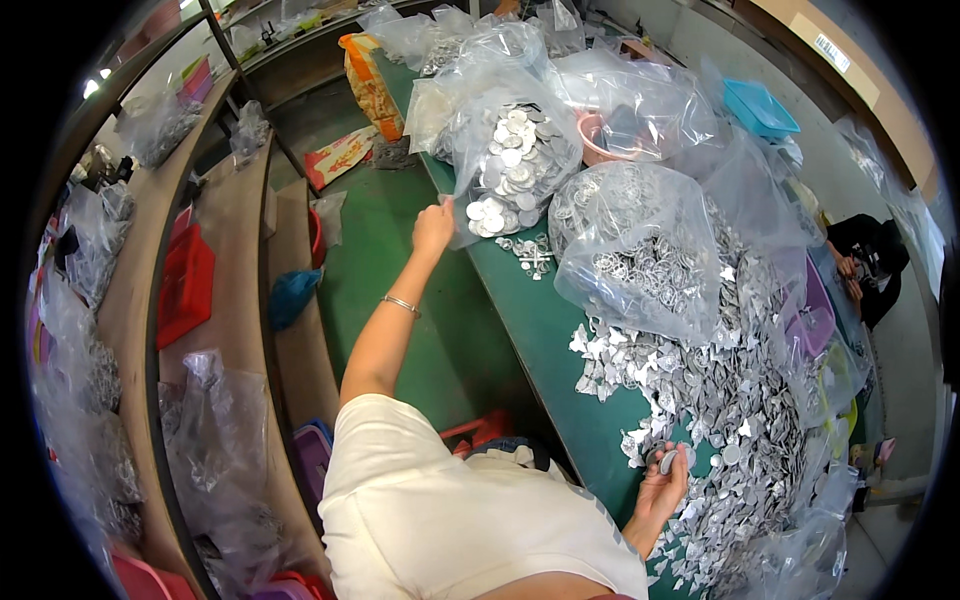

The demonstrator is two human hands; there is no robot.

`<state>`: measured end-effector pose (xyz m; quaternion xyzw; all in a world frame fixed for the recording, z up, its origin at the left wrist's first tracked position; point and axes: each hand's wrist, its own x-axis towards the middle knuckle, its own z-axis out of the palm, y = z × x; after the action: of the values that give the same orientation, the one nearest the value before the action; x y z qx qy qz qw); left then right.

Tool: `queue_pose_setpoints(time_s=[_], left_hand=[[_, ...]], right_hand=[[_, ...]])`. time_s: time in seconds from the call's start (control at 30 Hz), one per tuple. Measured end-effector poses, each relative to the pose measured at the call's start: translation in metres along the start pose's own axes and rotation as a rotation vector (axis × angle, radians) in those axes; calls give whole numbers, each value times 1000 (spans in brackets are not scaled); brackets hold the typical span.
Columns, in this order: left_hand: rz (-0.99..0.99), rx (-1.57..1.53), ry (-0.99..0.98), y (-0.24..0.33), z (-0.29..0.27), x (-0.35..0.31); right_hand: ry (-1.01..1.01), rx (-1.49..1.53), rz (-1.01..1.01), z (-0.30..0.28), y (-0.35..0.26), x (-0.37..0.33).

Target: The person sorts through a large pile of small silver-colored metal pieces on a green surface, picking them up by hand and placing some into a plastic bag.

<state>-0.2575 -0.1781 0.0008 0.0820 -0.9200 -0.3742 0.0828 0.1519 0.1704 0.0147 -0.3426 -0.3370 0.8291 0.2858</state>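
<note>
My left hand (434, 230) reaches across the aisle to the table's edge, its fingers closed on the near corner of a clear plastic bag. That plastic bag (465, 165) lies open toward me, with round silvery metal discs (512, 160) spilling to its mouth. Low on the right, my right hand (660, 492) is curled palm up around a few metal discs (670, 459), beside a large heap of small flat metal pieces (745, 450). Between the hands sits another clear bag (640, 250) full of openwork metal pieces. A few small metal parts (530, 255) lie near the disc bag.
The green table (530, 320) runs along my right. A pink basin (600, 140), a blue basket (760, 108) and a purple basket (812, 310) stand among more bags. Wooden shelves (225, 300) with bags and a red tray (185, 285) line the left. Another person (868, 262) is at far right.
</note>
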Motion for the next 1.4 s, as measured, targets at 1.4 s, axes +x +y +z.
queue_pose_setpoints(time_s=[1.4], left_hand=[[215, -717, -32, 94, -39, -47]], right_hand=[[-38, -48, 79, -3, 16, 6]])
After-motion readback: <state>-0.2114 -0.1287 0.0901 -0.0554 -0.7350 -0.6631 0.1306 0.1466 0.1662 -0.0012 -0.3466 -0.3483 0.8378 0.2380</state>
